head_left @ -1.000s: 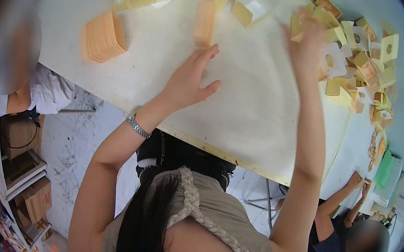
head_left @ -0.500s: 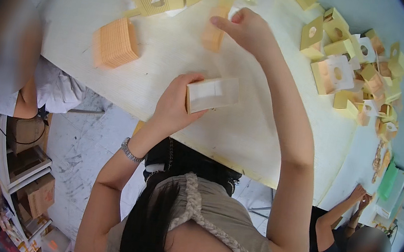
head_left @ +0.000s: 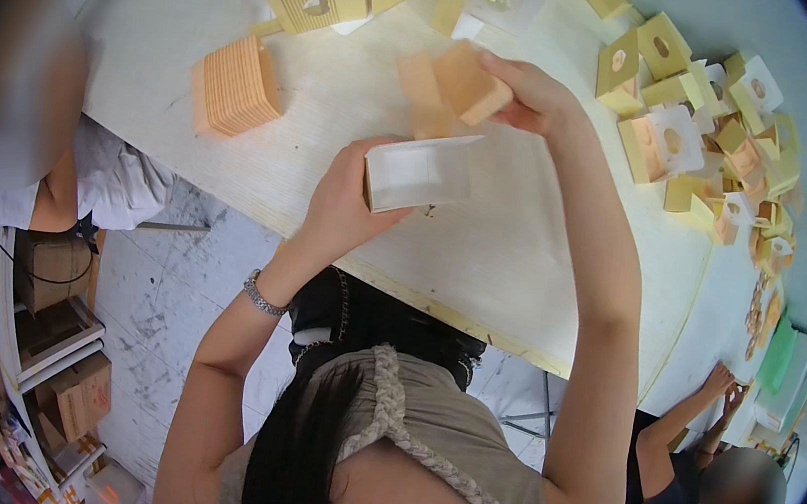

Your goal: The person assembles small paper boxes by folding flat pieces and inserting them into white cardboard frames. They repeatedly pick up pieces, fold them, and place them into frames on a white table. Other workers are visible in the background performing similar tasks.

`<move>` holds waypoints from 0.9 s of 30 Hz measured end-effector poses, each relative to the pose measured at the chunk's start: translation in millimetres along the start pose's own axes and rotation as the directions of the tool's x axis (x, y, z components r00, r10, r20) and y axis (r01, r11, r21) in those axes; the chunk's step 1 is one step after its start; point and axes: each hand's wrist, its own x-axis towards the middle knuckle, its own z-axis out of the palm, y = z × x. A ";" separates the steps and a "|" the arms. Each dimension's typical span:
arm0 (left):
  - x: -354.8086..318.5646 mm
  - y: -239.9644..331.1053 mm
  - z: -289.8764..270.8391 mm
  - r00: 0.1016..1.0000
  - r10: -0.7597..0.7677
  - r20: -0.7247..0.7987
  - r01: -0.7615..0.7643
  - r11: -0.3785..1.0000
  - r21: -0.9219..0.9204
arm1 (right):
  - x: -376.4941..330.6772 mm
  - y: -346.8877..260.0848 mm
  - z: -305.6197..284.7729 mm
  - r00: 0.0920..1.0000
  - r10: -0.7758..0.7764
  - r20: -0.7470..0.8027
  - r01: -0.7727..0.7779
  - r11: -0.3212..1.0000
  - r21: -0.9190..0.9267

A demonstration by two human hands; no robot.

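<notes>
White carton piece point(head_left: 419, 171), partly erected and open-ended, is held above the near half of the worktop point(head_left: 524, 257), just left of centre. From left to right: a stack of orange flat blanks point(head_left: 236, 85) stands on edge on the worktop, well apart from the hands; the left hand point(head_left: 347, 207), with a metal bracelet point(head_left: 263, 295) at the wrist, grips the white carton piece from its left side, fingers curled round its edge and thumb apparently behind it; the right hand point(head_left: 535, 97), raised higher and further out, is closed on an orange folded piece point(head_left: 456, 89), fingers pinching its right end. The two pieces lie near each other but apart, the orange one above and slightly right of the white one. Further right, a heap of yellow and orange die-cut boxes point(head_left: 706, 128) with round holes spreads along the worktop's far right edge; more of the same lie along the far edge.

Judged from the grips, the step in hand is bringing the two pieces together. It would go best with the white piece kept square, its open end turned toward the right hand, pressure light enough not to crease the thin walls, and the orange piece aligned squarely before it is slid home, not forced at an angle.

Other people sit at the left edge and the lower right.
</notes>
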 end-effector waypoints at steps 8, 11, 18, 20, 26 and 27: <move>27.7 13.6 14.1 0.997 0.071 -0.029 -0.071 0.997 -0.008 | -62.4 87.2 -38.1 0.580 -0.806 0.115 0.116 -0.057 -0.992; 38.2 12.6 15.3 0.995 0.059 -0.084 -0.057 0.998 0.017 | -94.0 102.7 -30.9 0.585 -0.797 0.151 0.137 -0.087 -0.987; 46.8 19.0 28.4 0.992 0.081 0.097 -0.075 0.995 -0.066 | -172.7 49.5 31.2 0.516 -0.722 0.461 0.333 -0.327 -0.885; 45.5 17.2 32.9 0.985 0.098 0.144 -0.093 0.995 -0.043 | -150.5 39.9 34.6 0.592 -0.627 0.506 0.258 -0.448 -0.856; 48.4 26.1 23.0 0.984 -0.011 0.179 0.019 0.999 -0.041 | -103.3 60.2 17.2 0.572 -0.604 0.554 0.546 -0.224 -0.808; 47.5 22.3 24.7 0.989 0.020 0.146 -0.017 1.000 -0.023 | -105.6 61.8 16.2 0.571 -0.586 0.575 0.501 -0.305 -0.810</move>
